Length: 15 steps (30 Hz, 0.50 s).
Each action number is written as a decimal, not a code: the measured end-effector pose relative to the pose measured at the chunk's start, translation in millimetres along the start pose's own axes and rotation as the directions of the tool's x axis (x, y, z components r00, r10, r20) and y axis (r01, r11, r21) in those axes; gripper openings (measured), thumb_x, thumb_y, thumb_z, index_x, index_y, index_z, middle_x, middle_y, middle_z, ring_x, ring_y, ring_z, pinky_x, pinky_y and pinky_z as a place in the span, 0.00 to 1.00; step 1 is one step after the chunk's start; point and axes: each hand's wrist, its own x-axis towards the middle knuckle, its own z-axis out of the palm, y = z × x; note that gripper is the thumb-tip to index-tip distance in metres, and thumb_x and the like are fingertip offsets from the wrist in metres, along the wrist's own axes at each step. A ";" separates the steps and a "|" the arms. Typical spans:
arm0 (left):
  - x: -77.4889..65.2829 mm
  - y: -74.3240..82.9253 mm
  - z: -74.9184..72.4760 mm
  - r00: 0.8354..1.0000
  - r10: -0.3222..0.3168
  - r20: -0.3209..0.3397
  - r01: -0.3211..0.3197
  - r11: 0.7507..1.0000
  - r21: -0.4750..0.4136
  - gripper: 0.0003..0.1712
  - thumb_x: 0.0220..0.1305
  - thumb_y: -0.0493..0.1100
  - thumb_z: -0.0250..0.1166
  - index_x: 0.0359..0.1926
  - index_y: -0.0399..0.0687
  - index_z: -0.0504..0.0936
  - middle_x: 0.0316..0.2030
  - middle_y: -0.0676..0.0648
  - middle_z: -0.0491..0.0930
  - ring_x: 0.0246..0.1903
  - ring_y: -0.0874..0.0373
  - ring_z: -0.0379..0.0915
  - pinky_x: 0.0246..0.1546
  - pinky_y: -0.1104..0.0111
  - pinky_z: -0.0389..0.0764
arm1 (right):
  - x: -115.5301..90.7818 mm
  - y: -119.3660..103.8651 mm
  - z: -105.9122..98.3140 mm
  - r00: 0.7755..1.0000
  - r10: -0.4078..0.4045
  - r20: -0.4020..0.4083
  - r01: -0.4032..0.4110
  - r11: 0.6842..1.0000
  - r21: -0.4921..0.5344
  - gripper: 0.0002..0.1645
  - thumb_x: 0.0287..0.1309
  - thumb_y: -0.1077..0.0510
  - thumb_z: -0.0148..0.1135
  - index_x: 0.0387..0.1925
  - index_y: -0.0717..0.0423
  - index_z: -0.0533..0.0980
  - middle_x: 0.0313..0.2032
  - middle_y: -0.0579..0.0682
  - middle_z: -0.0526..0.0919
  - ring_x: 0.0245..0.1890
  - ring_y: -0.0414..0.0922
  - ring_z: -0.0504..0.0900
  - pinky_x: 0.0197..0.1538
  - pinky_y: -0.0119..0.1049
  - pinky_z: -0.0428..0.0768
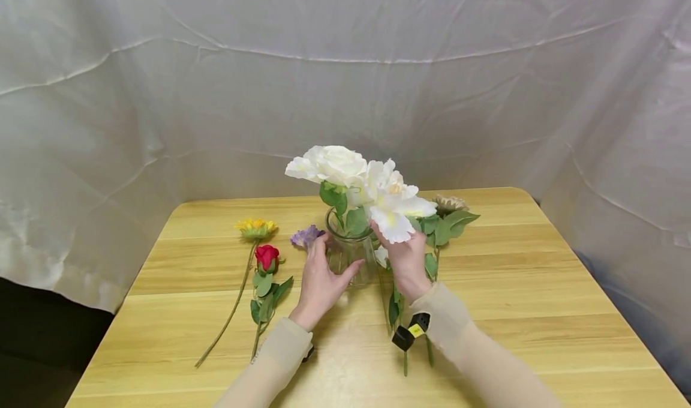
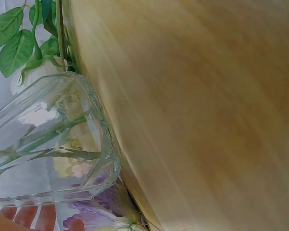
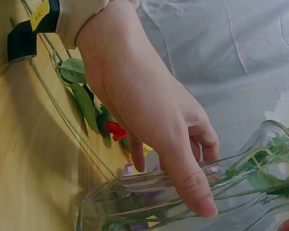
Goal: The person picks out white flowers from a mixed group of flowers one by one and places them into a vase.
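A clear glass vase [image 1: 351, 249] stands on the table with white flowers [image 1: 340, 165] in it, their green stems visible through the glass. My left hand [image 1: 320, 282] grips the vase from the left; in the right wrist view, the left hand's thumb [image 3: 192, 187] lies across the glass and its other fingers are on the far side. At the vase's right, near the rim, is my right hand [image 1: 405, 261], just under a drooping white bloom [image 1: 396, 201]. Petals hide its fingertips, so what it holds is unclear. In the left wrist view, stems [image 2: 38, 142] cross inside the vase [image 2: 53, 187].
Left on the table lie a yellow flower [image 1: 256, 229] and a red rose [image 1: 267, 258]. A purple flower [image 1: 306, 237] lies beside the vase. Leafy stems [image 1: 396, 309], a beige flower [image 1: 450, 203] and a white bloom [image 1: 381, 256] lie on the right. Grey cloth [image 1: 345, 96] hangs behind.
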 end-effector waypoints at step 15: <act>-0.3 -0.2 0.1 1.000 0.005 -0.005 -0.005 1.000 0.000 0.46 0.50 0.60 0.70 0.61 0.38 0.63 0.51 0.43 0.72 0.51 0.51 0.69 0.53 0.57 0.74 | 2.0 -0.8 -1.7 0.999 0.019 0.042 -0.020 0.999 0.034 0.18 0.50 0.52 0.71 0.40 0.57 0.78 0.31 0.43 0.80 0.27 0.39 0.71 0.32 0.31 0.74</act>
